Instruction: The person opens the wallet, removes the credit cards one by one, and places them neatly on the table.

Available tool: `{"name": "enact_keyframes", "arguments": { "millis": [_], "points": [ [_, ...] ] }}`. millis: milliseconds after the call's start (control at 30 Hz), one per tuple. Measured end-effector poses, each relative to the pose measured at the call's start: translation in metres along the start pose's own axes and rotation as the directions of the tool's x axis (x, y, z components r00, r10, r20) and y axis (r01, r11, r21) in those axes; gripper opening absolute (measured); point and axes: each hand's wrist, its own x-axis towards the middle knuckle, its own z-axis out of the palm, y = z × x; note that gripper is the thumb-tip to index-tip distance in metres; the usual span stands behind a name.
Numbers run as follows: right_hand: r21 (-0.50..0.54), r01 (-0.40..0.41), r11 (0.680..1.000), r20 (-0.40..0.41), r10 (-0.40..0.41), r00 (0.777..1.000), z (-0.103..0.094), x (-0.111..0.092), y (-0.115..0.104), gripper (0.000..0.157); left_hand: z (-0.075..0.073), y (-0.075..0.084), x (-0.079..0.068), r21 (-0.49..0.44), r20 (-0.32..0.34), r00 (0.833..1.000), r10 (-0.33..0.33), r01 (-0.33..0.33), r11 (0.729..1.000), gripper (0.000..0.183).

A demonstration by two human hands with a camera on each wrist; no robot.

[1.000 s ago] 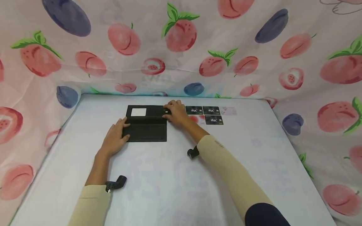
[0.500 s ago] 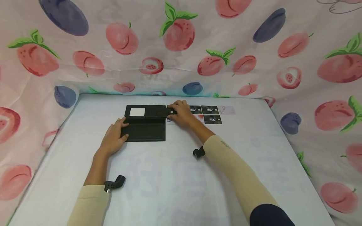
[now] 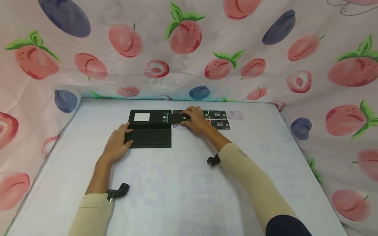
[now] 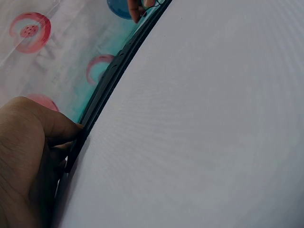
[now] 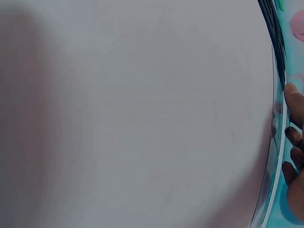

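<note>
A black wallet (image 3: 150,137) lies unfolded near the table's far edge, with a white window in its upper half. My left hand (image 3: 116,144) rests at the wallet's left edge, its fingers extended and the thumb on the lower half. My right hand (image 3: 196,121) pinches a black card (image 3: 175,118) by its right end. The card's left end overlaps the wallet's upper right slots, where a bluish strip shows. In the left wrist view, the left thumb (image 4: 61,127) presses the wallet's edge. The right fingers show only at the right wrist view's edge.
Right of the wallet, cards lie in two rows, among them black VIP cards (image 3: 217,114) and a pale pink card (image 3: 235,115). My right hand covers some of them. A white cloth (image 3: 177,190) covers the table; a fruit-print curtain (image 3: 130,75) hangs behind.
My right hand has moved to the right, drawing the black card sideways out of the wallet's upper half. The left hand has kept its place on the wallet.
</note>
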Motion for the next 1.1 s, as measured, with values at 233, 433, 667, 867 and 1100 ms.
{"name": "enact_keyframes", "arguments": {
  "millis": [233,433,667,867,1100],
  "points": [
    [0.018,0.016,1.000,-0.013,-0.016,1.000,-0.002,-0.012,0.007,0.054,-0.001,0.000,0.000,-0.006,-0.003,1.000,0.002,-0.002,1.000,0.057],
    [0.034,0.035,0.999,-0.028,-0.034,0.999,-0.002,-0.019,0.016,0.055,0.001,-0.001,0.001,-0.005,-0.008,1.000,-0.002,0.002,1.000,0.057],
    [0.064,0.021,0.998,-0.037,-0.019,0.999,-0.003,-0.030,0.025,0.057,0.000,-0.002,0.001,-0.002,-0.003,1.000,-0.009,0.009,1.000,0.057],
    [0.067,0.023,0.997,-0.060,-0.019,0.998,-0.010,-0.039,0.031,0.054,-0.001,-0.002,0.001,0.006,-0.007,1.000,-0.005,0.005,1.000,0.055],
    [0.054,0.001,0.999,-0.067,0.003,0.998,-0.019,-0.051,0.043,0.052,0.000,-0.001,0.001,0.004,0.000,1.000,-0.011,0.011,1.000,0.055]
  ]
}}
